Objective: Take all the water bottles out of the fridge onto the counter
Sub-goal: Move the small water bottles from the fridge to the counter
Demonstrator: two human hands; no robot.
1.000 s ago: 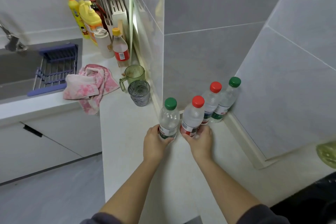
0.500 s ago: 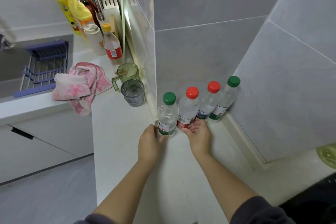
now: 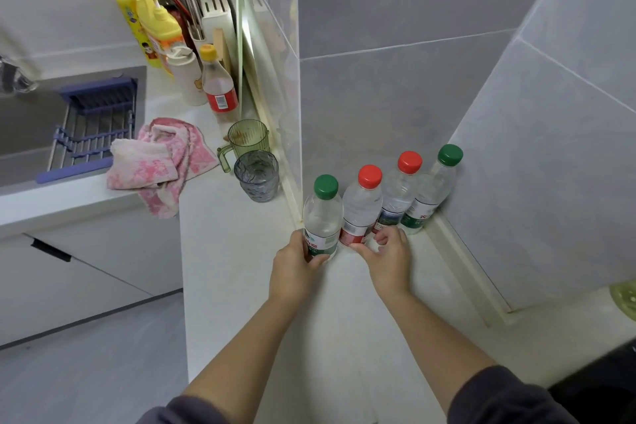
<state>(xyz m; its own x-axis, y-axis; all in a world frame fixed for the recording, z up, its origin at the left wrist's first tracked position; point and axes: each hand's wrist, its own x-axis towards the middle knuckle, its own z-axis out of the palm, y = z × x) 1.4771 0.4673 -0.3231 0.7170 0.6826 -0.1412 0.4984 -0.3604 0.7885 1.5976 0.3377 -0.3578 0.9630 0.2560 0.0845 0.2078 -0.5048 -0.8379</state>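
Several clear water bottles stand in a row on the white counter point(image 3: 241, 268), against the grey tiled wall. From the left: a green-capped bottle point(image 3: 323, 213), a red-capped bottle point(image 3: 361, 206), a second red-capped bottle point(image 3: 399, 189) and a second green-capped bottle point(image 3: 430, 196) in the corner. My left hand point(image 3: 292, 265) is wrapped around the base of the left green-capped bottle. My right hand point(image 3: 387, 256) holds the base of the red-capped bottle beside it loosely, thumb in front and fingers on its right side. The fridge is out of view.
A grey glass point(image 3: 256, 175) and a green measuring jug point(image 3: 246, 141) stand left of the bottles. A pink towel point(image 3: 161, 158) hangs over the counter edge. Sauce and detergent bottles point(image 3: 158, 27) crowd the back. The sink with a blue rack point(image 3: 93, 127) is far left.
Both hands have slid the green-capped and red-capped bottles back toward the wall, in line with the other two. My right hand's grip has loosened.
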